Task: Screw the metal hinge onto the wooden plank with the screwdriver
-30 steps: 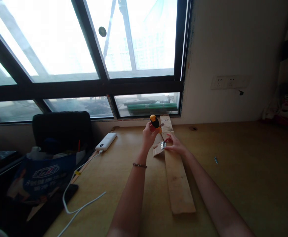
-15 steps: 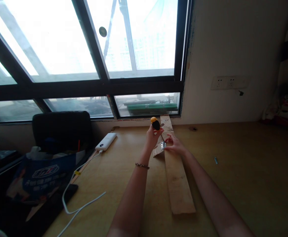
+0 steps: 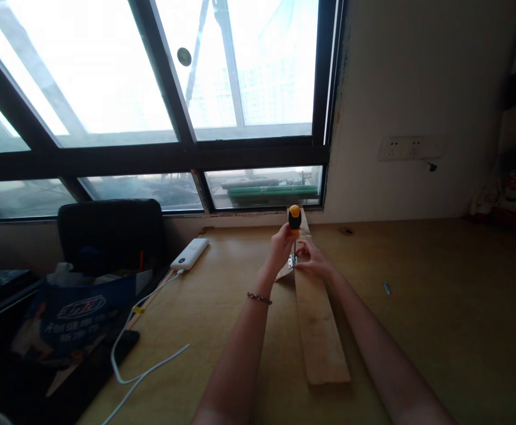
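My left hand (image 3: 283, 245) is closed round a screwdriver (image 3: 294, 218) with a yellow and black handle. The tool stands nearly upright, its shaft pointing down at a small metal hinge (image 3: 291, 262). That hinge lies at the left edge of a long wooden board (image 3: 322, 330), where a smaller wood piece (image 3: 284, 273) slants off to the left. My right hand (image 3: 313, 258) is at the board beside the hinge, thumb and fingers curved in around the screwdriver's tip. Whether a screw sits between those fingers is too small to make out.
A small metallic piece (image 3: 387, 287) lies on the table (image 3: 439, 330) to the right. On the left are a white power bank (image 3: 190, 254) with a white cable (image 3: 127, 378), a blue bag (image 3: 78, 319) and a black chair (image 3: 111, 230). The window (image 3: 258, 153) rises behind.
My left hand has moved slightly right, bringing the screwdriver from a leftward tilt to nearly upright over the hinge. My right hand has stayed almost still.
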Tool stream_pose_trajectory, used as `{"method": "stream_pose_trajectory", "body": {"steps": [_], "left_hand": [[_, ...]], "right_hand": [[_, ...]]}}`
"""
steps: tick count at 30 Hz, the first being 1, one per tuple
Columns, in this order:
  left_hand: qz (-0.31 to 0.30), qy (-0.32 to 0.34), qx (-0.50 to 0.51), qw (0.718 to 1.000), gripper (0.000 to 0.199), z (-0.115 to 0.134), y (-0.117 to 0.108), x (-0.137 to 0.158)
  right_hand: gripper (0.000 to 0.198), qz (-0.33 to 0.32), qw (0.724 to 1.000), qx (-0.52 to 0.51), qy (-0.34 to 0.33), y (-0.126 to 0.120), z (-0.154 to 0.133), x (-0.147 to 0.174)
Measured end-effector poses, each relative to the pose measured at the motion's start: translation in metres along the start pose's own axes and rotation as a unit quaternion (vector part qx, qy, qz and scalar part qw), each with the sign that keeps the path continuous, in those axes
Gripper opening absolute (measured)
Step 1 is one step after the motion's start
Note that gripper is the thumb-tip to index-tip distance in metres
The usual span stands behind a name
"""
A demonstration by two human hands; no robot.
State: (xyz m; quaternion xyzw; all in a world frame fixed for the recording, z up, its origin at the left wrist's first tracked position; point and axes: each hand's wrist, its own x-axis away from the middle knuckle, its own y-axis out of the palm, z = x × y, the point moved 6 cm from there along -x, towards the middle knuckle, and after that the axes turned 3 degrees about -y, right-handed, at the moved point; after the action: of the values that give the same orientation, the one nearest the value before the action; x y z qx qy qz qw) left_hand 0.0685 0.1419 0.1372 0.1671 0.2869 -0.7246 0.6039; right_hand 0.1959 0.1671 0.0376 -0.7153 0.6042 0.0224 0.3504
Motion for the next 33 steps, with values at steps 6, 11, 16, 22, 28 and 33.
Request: {"method": "stream_pose_trajectory", "body": {"steps": [6, 11, 16, 22, 28, 33], "left_hand": [[-0.033, -0.01, 0.032, 0.999, 0.025, -0.005, 0.0, 0.0], [-0.013, -0.038, 0.01, 0.999, 0.034, -0.011, 0.001, 0.001], [0.027, -0.027, -0.002, 0.999, 0.027, -0.012, 0.0, -0.001], [-0.004, 0.002, 0.057, 0.998, 0.026, -0.015, 0.005, -0.002], [-0.015, -0.005, 0.043, 0.999, 0.026, -0.016, 0.01, -0.001], [0.065, -0.014, -0.004, 0.998, 0.032, -0.012, 0.0, 0.001]], "right_hand": [[0.074, -0.002, 1.0, 0.003, -0.001, -0.001, -0.002, 0.0], [0.073, -0.005, 1.0, 0.009, -0.002, -0.001, -0.002, -0.001], [0.074, -0.007, 1.0, 0.011, 0.001, -0.001, -0.003, -0.001], [0.074, -0.007, 1.0, 0.013, 0.0, -0.002, -0.005, 0.0], [0.073, -0.003, 1.0, 0.008, -0.005, -0.002, -0.004, 0.0], [0.073, -0.004, 1.0, 0.008, -0.006, -0.002, -0.004, 0.0]]}}
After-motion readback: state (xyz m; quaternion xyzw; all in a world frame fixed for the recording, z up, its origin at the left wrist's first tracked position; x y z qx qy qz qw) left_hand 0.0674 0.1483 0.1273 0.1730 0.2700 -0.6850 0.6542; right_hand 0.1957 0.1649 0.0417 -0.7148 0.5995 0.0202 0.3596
